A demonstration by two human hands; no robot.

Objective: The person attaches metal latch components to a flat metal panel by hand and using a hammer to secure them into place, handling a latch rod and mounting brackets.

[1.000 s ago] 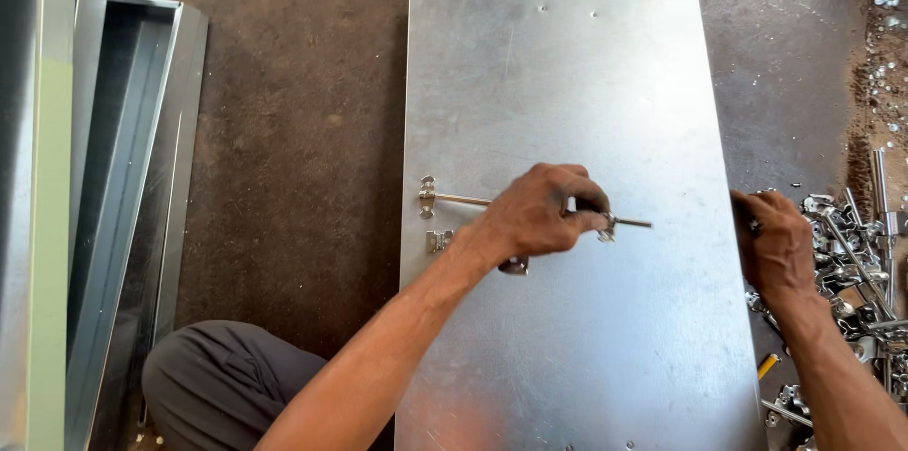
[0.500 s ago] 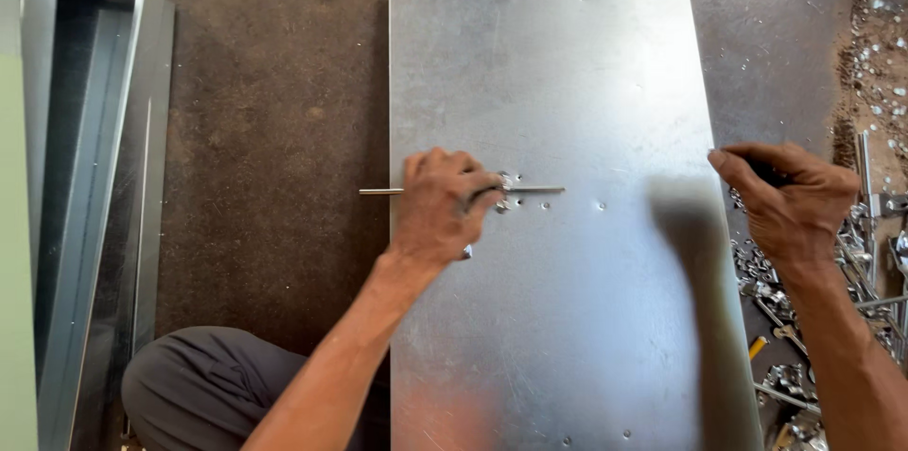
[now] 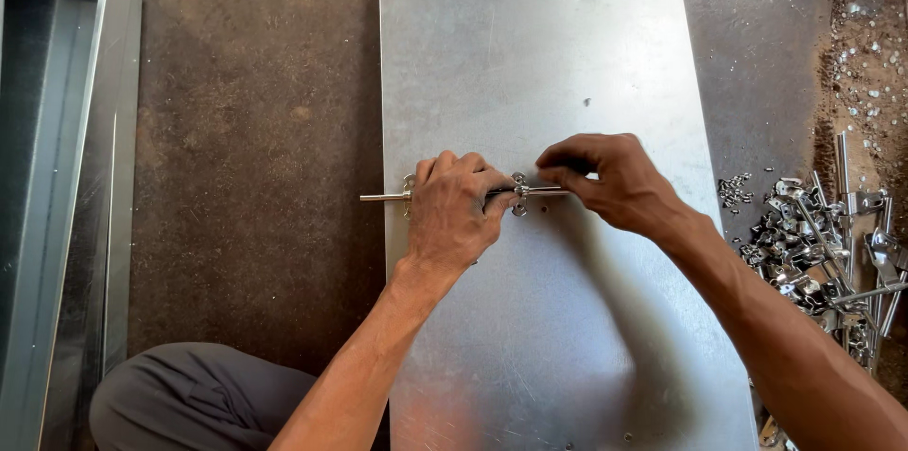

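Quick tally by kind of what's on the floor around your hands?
Flat metal sheet: 1
Bolt latch on the sheet: 1
Folded channels, left: 2
Hardware pile, right: 1
Total: 5

The left hand [image 3: 457, 215] pressed a metal slide bolt [image 3: 515, 192] onto the galvanised sheet [image 3: 530, 63]; the right hand [image 3: 610, 182] pinched its 3 o'clock end. Loose metal fittings [image 3: 823, 252] lay heaped at 3 o'clock.
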